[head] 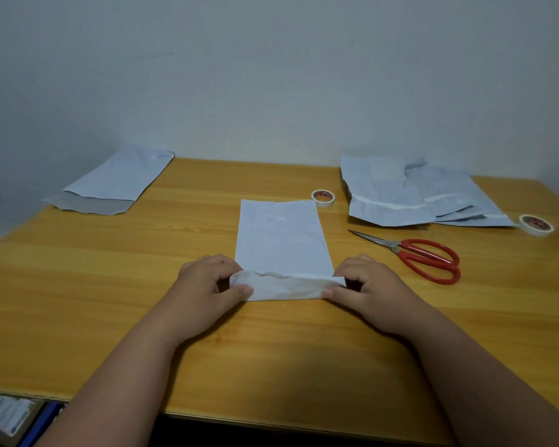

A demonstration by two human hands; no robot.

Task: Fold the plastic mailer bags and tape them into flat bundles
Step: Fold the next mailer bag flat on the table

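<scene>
Head view. We see a pale mailer bag (279,240) lying flat at the middle of the desk (110,285), its long side running away from the near edge. Its near end is turned up into a narrow, crumpled fold (288,287).

Left hand (207,285): grip pinched on the fold's left corner, thumb on top, fingers curled behind. Right hand (365,285): grip pinched on the fold's right corner, thumb lying along the fold's near edge. So the bag sits between the two grips and stretches away from them toward the far edge; only the folded strip is held.

Toward the far left corner lies a single mailer (113,185) with a grey flap showing at its near end. Toward the far right corner, a loose pile of mailers (410,195), wrinkled and overlapping. One tape roll (322,197) stands between the held bag and that pile; a second tape roll (535,224) sits near the right edge, touching the pile's corner. Red-handled scissors (413,253) lie shut, just nearer than the pile, blades pointing toward the centre.
</scene>
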